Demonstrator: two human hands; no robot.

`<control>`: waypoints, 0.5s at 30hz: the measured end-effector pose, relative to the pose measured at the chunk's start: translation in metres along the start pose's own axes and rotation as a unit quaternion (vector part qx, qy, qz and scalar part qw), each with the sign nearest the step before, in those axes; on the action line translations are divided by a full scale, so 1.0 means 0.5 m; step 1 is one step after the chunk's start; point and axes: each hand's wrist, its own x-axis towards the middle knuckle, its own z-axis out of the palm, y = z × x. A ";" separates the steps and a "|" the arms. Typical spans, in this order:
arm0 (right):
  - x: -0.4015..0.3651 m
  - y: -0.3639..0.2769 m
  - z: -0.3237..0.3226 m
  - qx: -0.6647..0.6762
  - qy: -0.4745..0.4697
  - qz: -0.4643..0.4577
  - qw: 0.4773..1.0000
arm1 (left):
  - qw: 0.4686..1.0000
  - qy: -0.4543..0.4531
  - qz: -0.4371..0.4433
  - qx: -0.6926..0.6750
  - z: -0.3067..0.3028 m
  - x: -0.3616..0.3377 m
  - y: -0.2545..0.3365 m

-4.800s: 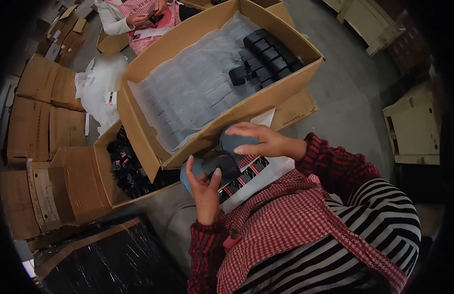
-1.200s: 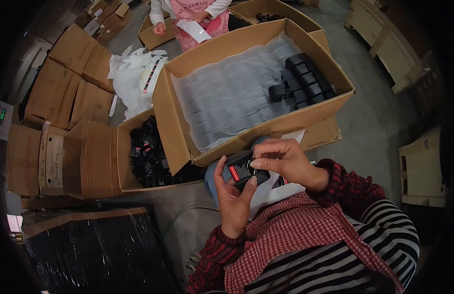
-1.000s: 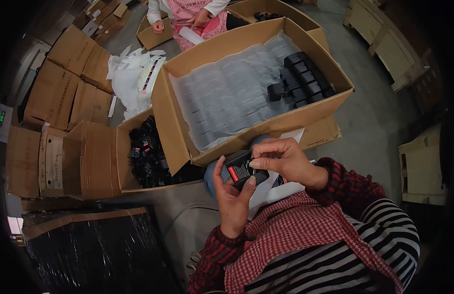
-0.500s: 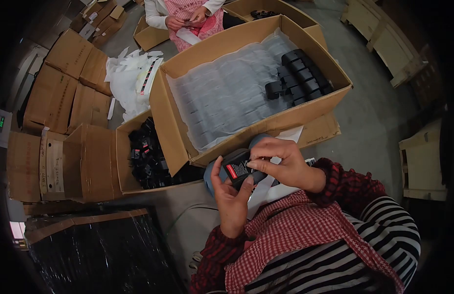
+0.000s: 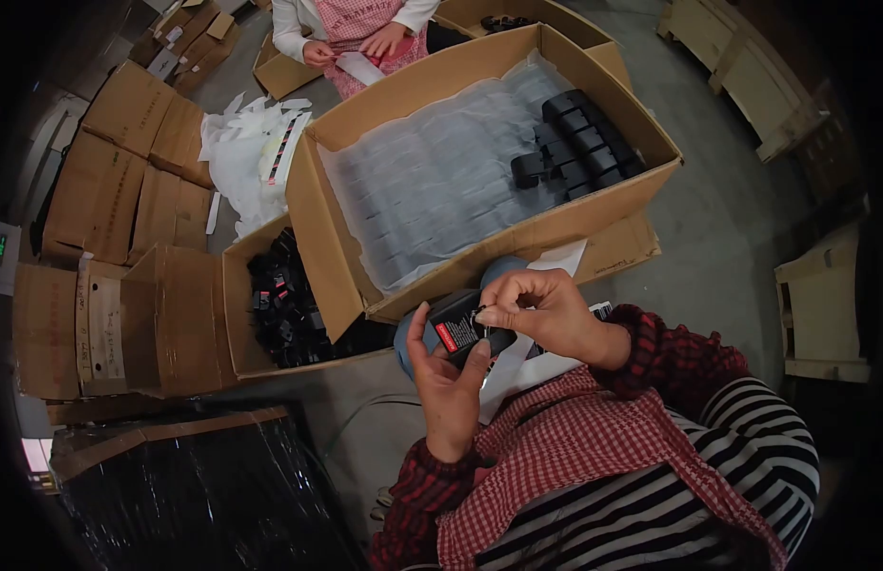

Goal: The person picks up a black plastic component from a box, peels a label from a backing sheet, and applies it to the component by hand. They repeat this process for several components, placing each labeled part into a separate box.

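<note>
My left hand (image 5: 446,395) holds a small black plastic part (image 5: 448,309), thumb below and fingers around its far side. On its face sits a black label (image 5: 459,333) with a red end and fine white print. My right hand (image 5: 546,309) is closed in a pinch at the label's right edge, and its fingertips partly cover that corner. White paper sheets (image 5: 527,369) lie on my lap under the hands. Just beyond stands a large open carton (image 5: 517,233), with clear plastic film (image 5: 422,171) over rows of parts and bare black parts (image 5: 589,143) at its right end.
Left of it, a lower carton (image 5: 234,309) holds many loose black parts (image 5: 284,295), some with red labels. Across from me a person in a pink apron (image 5: 360,24) handles white paper. Stacked cartons (image 5: 99,181) and a black wrapped load (image 5: 194,476) stand left; wooden crates (image 5: 822,305) stand right.
My right fingers have shifted slightly at the label's edge, and the black part is tilted a little differently. The other person's hands have moved apart over the paper. The view has shifted slightly.
</note>
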 end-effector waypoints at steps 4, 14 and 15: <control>0.002 0.004 0.000 -0.001 0.004 0.013 1.000 | 1.000 -0.008 0.010 0.012 -0.003 0.001 -0.005; 0.004 0.015 0.001 0.001 0.010 0.017 1.000 | 1.000 0.006 -0.004 0.003 -0.002 0.003 -0.004; 0.004 0.017 0.000 -0.006 0.010 0.010 1.000 | 1.000 0.005 -0.006 0.002 -0.002 0.003 -0.004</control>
